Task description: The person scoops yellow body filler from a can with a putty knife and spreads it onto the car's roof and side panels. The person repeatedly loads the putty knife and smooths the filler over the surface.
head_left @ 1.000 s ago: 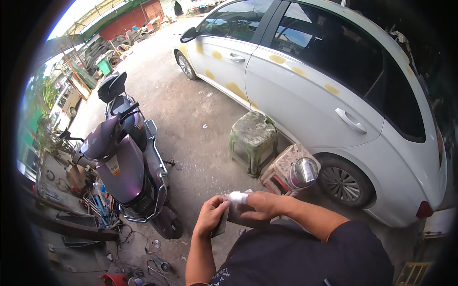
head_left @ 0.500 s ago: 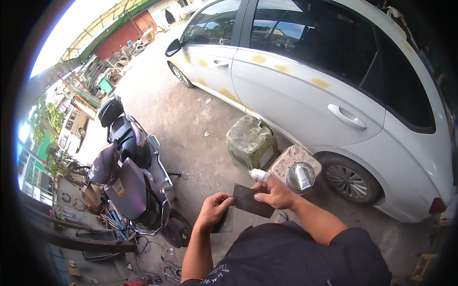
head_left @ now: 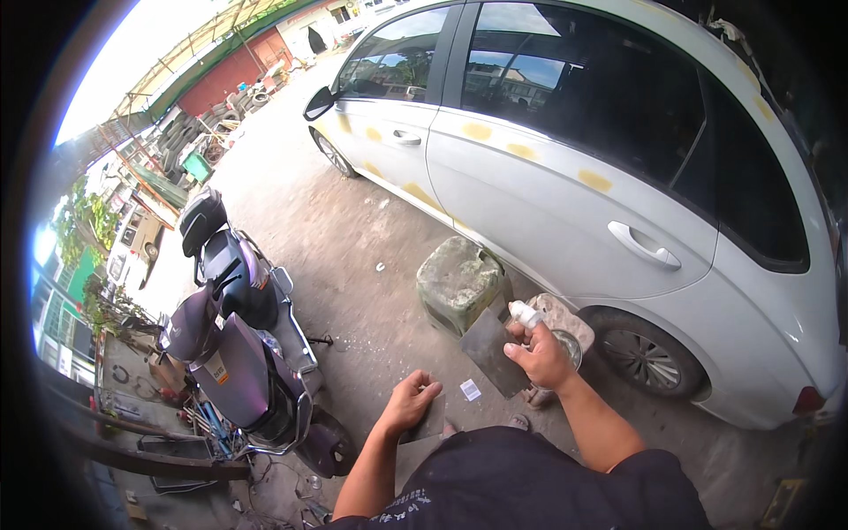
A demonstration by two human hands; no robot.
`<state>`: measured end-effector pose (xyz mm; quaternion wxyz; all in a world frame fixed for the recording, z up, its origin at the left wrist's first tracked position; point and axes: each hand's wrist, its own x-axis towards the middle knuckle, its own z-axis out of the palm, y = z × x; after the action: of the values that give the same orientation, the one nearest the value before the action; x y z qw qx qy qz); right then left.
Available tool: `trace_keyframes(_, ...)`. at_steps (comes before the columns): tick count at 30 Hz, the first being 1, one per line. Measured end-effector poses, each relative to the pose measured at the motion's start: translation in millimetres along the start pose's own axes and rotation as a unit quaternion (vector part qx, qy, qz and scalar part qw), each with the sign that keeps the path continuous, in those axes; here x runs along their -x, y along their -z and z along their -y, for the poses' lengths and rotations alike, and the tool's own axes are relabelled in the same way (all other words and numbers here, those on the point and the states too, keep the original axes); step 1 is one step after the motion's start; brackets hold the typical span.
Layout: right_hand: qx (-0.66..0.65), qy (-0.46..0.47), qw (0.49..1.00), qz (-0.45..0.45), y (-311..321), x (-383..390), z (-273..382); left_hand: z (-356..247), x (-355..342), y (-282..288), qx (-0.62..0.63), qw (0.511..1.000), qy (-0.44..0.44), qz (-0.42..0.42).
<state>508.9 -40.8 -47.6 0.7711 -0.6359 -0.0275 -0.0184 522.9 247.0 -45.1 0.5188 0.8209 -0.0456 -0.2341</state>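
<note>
Left hand (head_left: 411, 399) curls around a small dark scraper (head_left: 430, 419), low by the knee. Right hand (head_left: 541, 356) grips a bigger flat blade (head_left: 495, 351) plus a white tube (head_left: 526, 314), blade hanging left of the palm. Beyond: stained block (head_left: 459, 284), scooter (head_left: 238, 340), white car (head_left: 565, 177).

A scooter (head_left: 234, 344) stands left, a car (head_left: 601, 177) right, a stool (head_left: 461, 283) between them.

Both hands (head_left: 412, 402) (head_left: 539, 353) raised, grips closed.
</note>
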Motion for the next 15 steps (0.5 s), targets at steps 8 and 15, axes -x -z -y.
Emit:
trace_keyframes(8,0.153,0.007,0.988,-0.006,-57.9,-45.5,-15.6,45.9,-46.1,62.9,-0.009,1.000,-0.007,-0.026)
trace_keyframes(15,0.056,-0.015,0.998,-0.023,-160.3,-120.2,-36.7,108.5,-89.3,169.1,0.157,0.985,0.018,-0.064)
